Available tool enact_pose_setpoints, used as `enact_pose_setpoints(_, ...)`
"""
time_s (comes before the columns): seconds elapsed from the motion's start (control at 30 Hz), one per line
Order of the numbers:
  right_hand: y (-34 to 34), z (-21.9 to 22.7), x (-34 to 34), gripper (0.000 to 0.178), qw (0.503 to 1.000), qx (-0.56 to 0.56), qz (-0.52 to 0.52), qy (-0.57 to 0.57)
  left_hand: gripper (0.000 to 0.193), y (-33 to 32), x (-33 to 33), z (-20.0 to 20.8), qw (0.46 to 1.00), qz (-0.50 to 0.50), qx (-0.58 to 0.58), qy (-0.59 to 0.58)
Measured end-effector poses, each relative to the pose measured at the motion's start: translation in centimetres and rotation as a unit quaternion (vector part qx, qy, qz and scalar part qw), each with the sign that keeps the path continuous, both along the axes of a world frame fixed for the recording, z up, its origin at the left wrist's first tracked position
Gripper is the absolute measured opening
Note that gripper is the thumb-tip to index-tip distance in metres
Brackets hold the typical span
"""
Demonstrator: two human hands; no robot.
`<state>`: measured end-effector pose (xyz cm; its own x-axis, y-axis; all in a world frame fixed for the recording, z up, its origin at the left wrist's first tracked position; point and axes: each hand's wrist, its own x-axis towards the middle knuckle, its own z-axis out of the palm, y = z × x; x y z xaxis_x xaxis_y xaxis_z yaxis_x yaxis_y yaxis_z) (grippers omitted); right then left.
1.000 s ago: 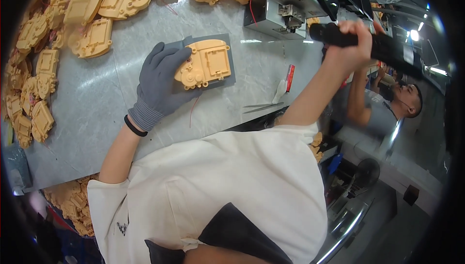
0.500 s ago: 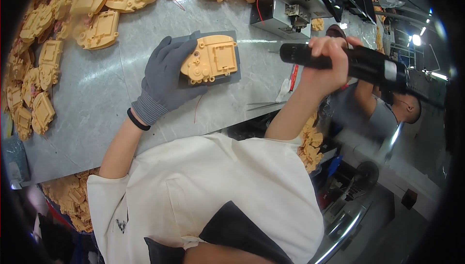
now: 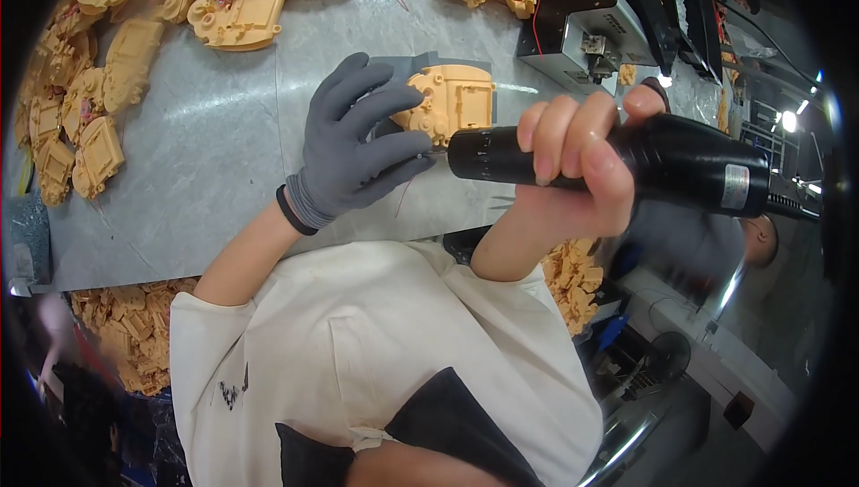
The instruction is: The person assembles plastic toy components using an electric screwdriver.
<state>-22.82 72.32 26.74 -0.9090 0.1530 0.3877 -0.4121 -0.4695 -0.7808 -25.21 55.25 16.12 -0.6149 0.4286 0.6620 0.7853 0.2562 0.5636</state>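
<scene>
A black electric screwdriver (image 3: 698,160) lies nearly level in my bare right hand (image 3: 577,152), its fingers wrapped round the barrel. Its bit points left and meets the thumb and forefinger of my left hand (image 3: 358,134), which wears a grey glove. Those two fingertips are pinched together at the bit's end, and whatever is between them is too small to make out. The other gloved fingers are spread beside a yellow plastic housing (image 3: 461,98). This housing sits on a grey fixture block (image 3: 420,63) with its ribbed, recessed side up; the screwdriver nose is close to its lower edge.
Several more yellow housings (image 3: 237,17) line the far and left parts of the grey table (image 3: 215,165). A black-and-metal device (image 3: 595,35) stands at the back right. Heaps of yellow parts (image 3: 134,330) fill places below the table edge. Another person (image 3: 693,241) is at the right.
My right hand has brought the screwdriver left and down to my left fingertips. My left hand has come off the housing and pinches at the bit. The view has shifted.
</scene>
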Motion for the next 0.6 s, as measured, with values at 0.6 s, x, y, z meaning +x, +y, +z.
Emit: enact_pose_setpoints(0.6, -1.7, -0.3, 0.7, 0.043, 0.998, 0.052, -0.037, 0.02, 0.03, 0.0, 0.0, -0.3, 1.0, -0.019, 0.008, 0.01)
